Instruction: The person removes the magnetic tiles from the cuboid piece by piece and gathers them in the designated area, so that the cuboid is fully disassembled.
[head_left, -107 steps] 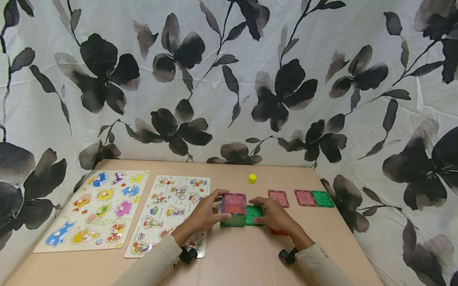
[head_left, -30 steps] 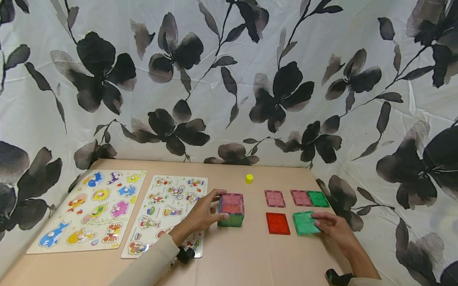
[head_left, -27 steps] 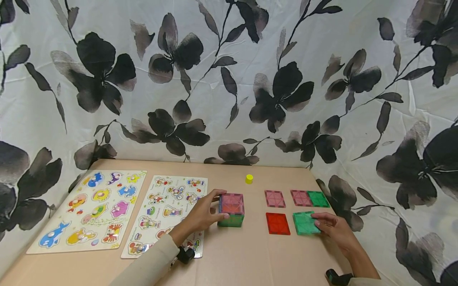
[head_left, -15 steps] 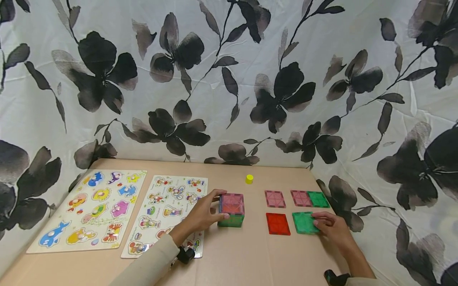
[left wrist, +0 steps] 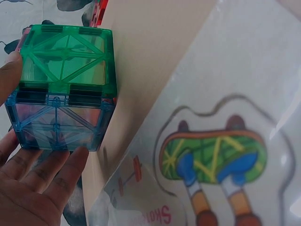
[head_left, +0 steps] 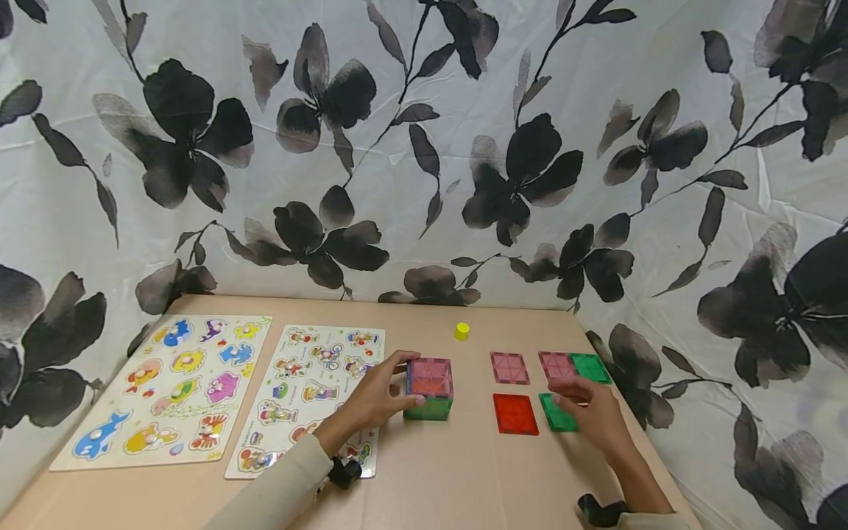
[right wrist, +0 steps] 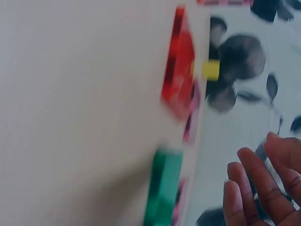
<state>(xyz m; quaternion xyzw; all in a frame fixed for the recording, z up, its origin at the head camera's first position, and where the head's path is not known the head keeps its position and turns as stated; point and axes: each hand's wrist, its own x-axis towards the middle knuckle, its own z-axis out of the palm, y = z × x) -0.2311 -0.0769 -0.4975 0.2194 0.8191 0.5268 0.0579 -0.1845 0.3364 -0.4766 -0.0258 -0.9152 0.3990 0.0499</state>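
My left hand (head_left: 377, 397) grips a cube of see-through magnetic tiles (head_left: 428, 389), thumb on the near side and fingers round the left and back. Pink shows on its top and green on its front; a blue side (left wrist: 59, 125) faces the palm in the left wrist view. My right hand (head_left: 589, 412) hovers over a green magnetic tile (head_left: 558, 414), partly covering it in the head view. In the right wrist view its loosely bent fingers (right wrist: 256, 176) hold nothing, apart from the green tile. Left of that tile lies a red magnetic tile (head_left: 515, 414).
Behind these lie a pink tile (head_left: 509, 368) and a pink tile (head_left: 555, 364) joined to another green tile (head_left: 591, 368). A small yellow cylinder (head_left: 461, 332) stands at the back. Two picture boards (head_left: 165, 390) (head_left: 318, 368) cover the table's left side.
The right hand took the green tile from beside the cube, laid it right of the red tile, released it and rose slightly leftward. The left hand stayed on the cube.
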